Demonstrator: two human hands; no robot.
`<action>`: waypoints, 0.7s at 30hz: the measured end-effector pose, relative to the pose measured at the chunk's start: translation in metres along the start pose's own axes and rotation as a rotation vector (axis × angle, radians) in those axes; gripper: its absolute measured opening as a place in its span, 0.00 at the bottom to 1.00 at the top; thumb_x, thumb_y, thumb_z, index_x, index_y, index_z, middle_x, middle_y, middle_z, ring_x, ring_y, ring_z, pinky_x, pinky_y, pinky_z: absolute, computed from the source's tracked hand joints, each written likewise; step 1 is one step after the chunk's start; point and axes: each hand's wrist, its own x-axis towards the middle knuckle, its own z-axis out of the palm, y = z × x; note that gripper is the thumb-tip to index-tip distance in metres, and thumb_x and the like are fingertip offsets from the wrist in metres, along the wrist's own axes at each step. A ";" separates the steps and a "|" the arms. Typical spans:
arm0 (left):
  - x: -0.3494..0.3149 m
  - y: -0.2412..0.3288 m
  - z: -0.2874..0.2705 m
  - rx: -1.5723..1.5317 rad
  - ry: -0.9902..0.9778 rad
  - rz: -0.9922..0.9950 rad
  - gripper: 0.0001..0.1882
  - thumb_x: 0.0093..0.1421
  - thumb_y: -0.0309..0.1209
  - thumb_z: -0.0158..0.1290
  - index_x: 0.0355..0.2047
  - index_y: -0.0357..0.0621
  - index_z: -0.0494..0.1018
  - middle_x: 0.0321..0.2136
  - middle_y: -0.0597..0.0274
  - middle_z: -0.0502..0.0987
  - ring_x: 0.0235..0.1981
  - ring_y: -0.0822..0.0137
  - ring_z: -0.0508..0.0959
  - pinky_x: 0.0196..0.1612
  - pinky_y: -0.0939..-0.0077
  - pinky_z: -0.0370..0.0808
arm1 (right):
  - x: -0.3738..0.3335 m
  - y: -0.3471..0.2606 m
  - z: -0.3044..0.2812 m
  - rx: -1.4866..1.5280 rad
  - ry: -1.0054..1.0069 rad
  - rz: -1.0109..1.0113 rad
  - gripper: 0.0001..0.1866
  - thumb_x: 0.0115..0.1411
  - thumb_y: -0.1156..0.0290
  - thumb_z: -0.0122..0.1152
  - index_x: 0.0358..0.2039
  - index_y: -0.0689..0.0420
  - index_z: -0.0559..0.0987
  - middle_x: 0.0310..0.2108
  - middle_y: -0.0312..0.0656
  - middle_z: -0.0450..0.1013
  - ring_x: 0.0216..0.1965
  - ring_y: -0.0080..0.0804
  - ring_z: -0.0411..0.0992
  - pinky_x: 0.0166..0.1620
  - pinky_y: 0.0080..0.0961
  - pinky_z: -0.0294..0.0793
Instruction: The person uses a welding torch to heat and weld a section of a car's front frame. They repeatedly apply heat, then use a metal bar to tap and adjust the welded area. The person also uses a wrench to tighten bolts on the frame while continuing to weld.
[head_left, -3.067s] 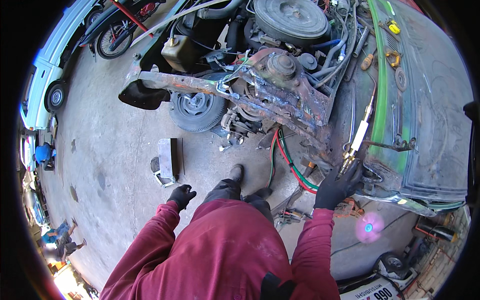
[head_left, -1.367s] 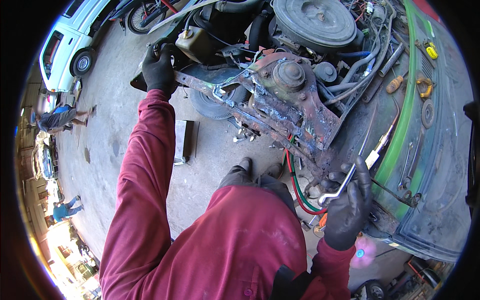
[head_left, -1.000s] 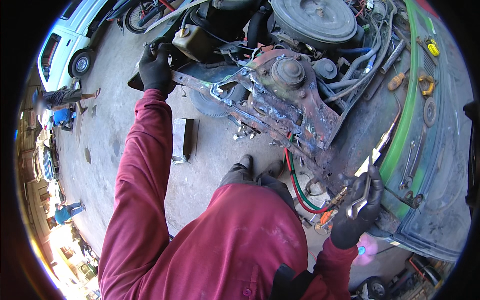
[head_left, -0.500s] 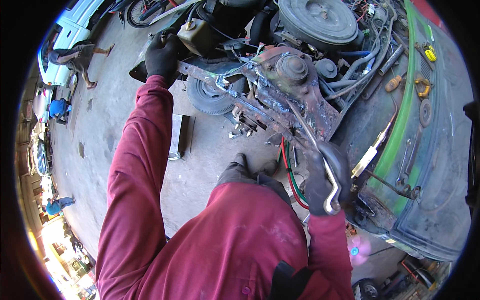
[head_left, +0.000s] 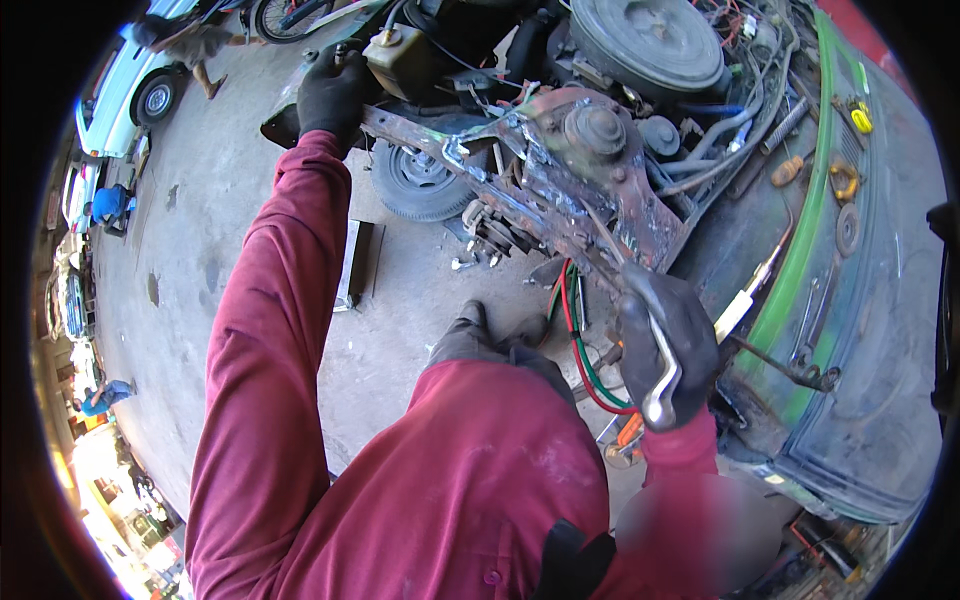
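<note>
My left hand [head_left: 332, 92], in a black glove, grips the far end of a rusty metal car frame panel [head_left: 560, 190] beside a tan fluid reservoir [head_left: 397, 58]. My right hand [head_left: 668, 345], also gloved, is closed around a cutting torch [head_left: 690, 330] with a silver lever and a pale nozzle that points up toward the green car body edge [head_left: 800, 260]. Red and green hoses [head_left: 580, 350] run down from the torch. Both sleeves are maroon.
An open engine bay with a round air cleaner [head_left: 645, 40] lies ahead. A wheel [head_left: 415, 185] sits under the panel. A metal block [head_left: 355, 265] lies on the concrete floor. Tools rest on the green hood [head_left: 850, 180]. People and parked cars [head_left: 150, 85] are at the far left.
My left hand rose from my side and took hold of the rusty panel's far end. My right hand brought the torch in closer to the panel's near end.
</note>
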 end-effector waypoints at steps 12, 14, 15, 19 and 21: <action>-0.001 0.004 0.000 0.149 0.068 0.040 0.19 0.71 0.44 0.56 0.58 0.56 0.85 0.39 0.56 0.90 0.42 0.61 0.90 0.49 0.63 0.83 | 0.005 -0.008 0.003 0.113 0.141 -0.239 0.19 0.70 0.67 0.69 0.58 0.60 0.82 0.47 0.46 0.79 0.44 0.50 0.80 0.48 0.43 0.79; -0.001 0.004 0.001 -0.013 0.005 -0.035 0.19 0.71 0.44 0.55 0.58 0.57 0.85 0.39 0.56 0.90 0.42 0.60 0.90 0.49 0.63 0.83 | 0.003 -0.008 0.004 -0.056 -0.083 0.008 0.19 0.70 0.66 0.69 0.58 0.59 0.82 0.47 0.45 0.79 0.45 0.47 0.80 0.47 0.43 0.79; -0.002 0.004 0.001 -0.089 -0.013 -0.084 0.19 0.71 0.44 0.55 0.57 0.57 0.85 0.39 0.56 0.90 0.42 0.59 0.90 0.49 0.62 0.83 | 0.001 -0.007 0.005 -0.137 -0.214 0.151 0.19 0.70 0.65 0.69 0.58 0.59 0.82 0.46 0.45 0.79 0.46 0.45 0.80 0.47 0.43 0.79; -0.006 0.005 -0.003 0.062 0.019 -0.005 0.20 0.71 0.45 0.54 0.58 0.58 0.85 0.40 0.54 0.90 0.43 0.57 0.90 0.50 0.62 0.83 | -0.007 -0.008 0.006 0.004 0.003 -0.207 0.21 0.62 0.75 0.71 0.56 0.61 0.83 0.45 0.51 0.80 0.45 0.52 0.80 0.47 0.47 0.79; -0.005 0.004 -0.004 0.137 0.040 0.060 0.20 0.71 0.46 0.54 0.58 0.58 0.85 0.40 0.53 0.90 0.44 0.56 0.90 0.51 0.61 0.83 | -0.009 -0.006 0.008 -0.130 -0.082 -0.112 0.23 0.62 0.71 0.74 0.58 0.60 0.83 0.45 0.47 0.79 0.44 0.49 0.79 0.46 0.47 0.78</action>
